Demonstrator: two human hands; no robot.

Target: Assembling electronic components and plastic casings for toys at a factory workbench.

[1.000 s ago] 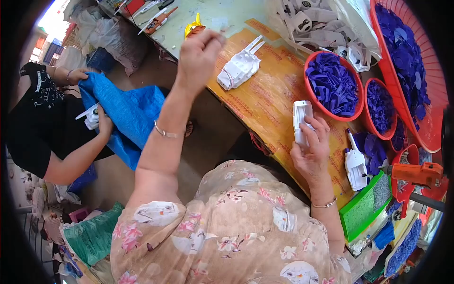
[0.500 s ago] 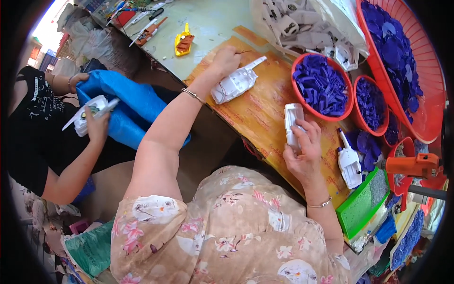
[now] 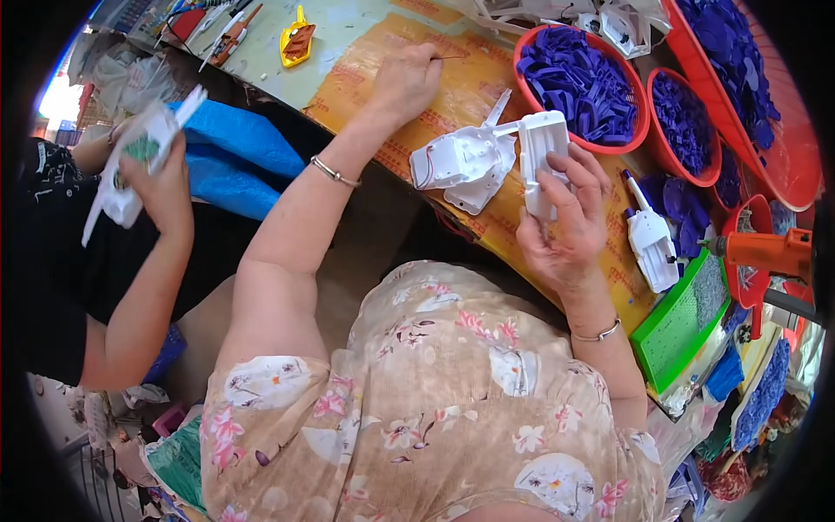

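The left hand (image 3: 407,84) is above the orange sheet (image 3: 357,83) that covers part of the surface (image 3: 339,26). Its fingers are bent together, and they pinch a thin reddish wire (image 3: 454,57). The right hand (image 3: 565,213) grips a white shell (image 3: 541,139) of hard plastic, long and hollow, with raised edges and a smooth wall; the thumb is at its lower end and the fingers lie over one side.

Between the two hands there is a white casing (image 3: 461,155), moulded in uneven steps, with a loop of thin red wire at its left end. Another white plastic piece (image 3: 477,193) is partly under it. Both rest on the orange sheet, which looks glossy and a little wrinkled, with red print.

Beyond the shell stands a round red basket (image 3: 644,122), heaped with purple plastic parts (image 3: 578,87), thin and curved. To the right of the right hand lies a white casing with a purple-tipped antenna (image 3: 651,244), near a green tray (image 3: 668,348) with a perforated-looking texture, which carries small grey grains (image 3: 709,291). To the left, a yellow scoop (image 3: 298,39) contains brown-orange pieces.
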